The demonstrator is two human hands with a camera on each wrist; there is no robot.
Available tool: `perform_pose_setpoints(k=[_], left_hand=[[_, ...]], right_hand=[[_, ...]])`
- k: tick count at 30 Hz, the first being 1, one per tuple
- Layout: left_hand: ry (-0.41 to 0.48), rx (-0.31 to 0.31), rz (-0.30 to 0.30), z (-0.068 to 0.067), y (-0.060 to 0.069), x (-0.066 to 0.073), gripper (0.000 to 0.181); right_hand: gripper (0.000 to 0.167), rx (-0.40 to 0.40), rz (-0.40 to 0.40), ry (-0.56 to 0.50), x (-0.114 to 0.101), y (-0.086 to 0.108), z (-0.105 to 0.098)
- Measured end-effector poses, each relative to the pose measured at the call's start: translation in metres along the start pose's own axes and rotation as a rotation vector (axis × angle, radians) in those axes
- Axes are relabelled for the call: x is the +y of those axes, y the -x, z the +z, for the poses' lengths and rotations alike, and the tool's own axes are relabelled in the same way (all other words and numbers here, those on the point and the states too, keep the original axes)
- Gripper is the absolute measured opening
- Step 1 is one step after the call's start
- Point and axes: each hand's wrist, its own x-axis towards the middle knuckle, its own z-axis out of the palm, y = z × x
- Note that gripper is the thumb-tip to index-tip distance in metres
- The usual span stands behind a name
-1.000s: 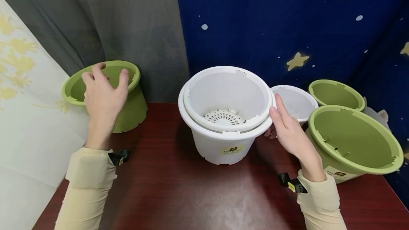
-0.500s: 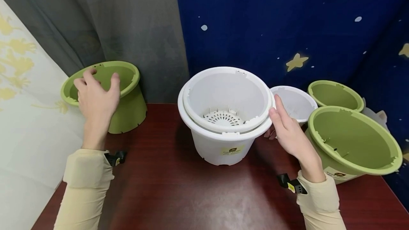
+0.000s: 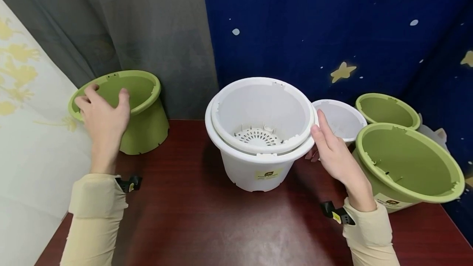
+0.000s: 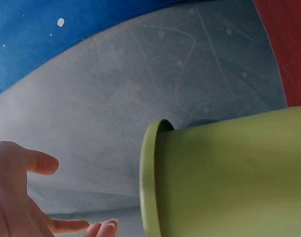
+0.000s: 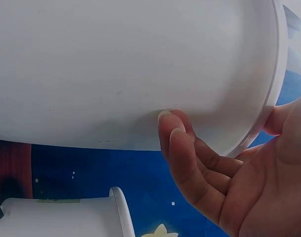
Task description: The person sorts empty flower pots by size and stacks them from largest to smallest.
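Observation:
Two nested white pots point(image 3: 245, 171) stand mid-table, one inside the other, with slots in the inner floor. At their right side my right hand point(image 3: 338, 157) touches the rim with its thumb, and in the right wrist view the fingers of the right hand point(image 5: 214, 173) bend against the outer wall of the white pot point(image 5: 115, 69). My left hand point(image 3: 105, 120) hovers, fingers spread and bent, over the near rim of a green pot point(image 3: 148, 128) at the left. A gap separates the left hand point(image 4: 17, 197) from the green pot point(image 4: 229, 173) in the left wrist view.
At the right stand a smaller white pot point(image 3: 341, 118), a green pot point(image 3: 388, 110) behind and a large green pot point(image 3: 410, 163) nearer. A pale object point(image 3: 436, 134) lies partly hidden behind them. Grey and blue curtains point(image 3: 277, 24) hang behind the dark red table point(image 3: 192, 216).
My left hand has moved left across the green pot's opening towards its left side, fingers still spread. The right hand and the white pots have stayed nearly in place.

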Motion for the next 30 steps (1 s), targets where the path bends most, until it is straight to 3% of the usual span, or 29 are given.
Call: perform_pose_setpoints(k=[12, 30], left_hand=[[-0.001, 0.037, -0.028, -0.001, -0.01, -0.017, 0.077], [0.019, -0.017, -0.131, -0.011, -0.018, -0.034, 0.08]], right_hand=[[0.057, 0.007, -0.006, 0.009, 0.0, 0.0, 0.0], [0.058, 0.005, 0.019, -0.014, -0.001, 0.0, 0.002]])
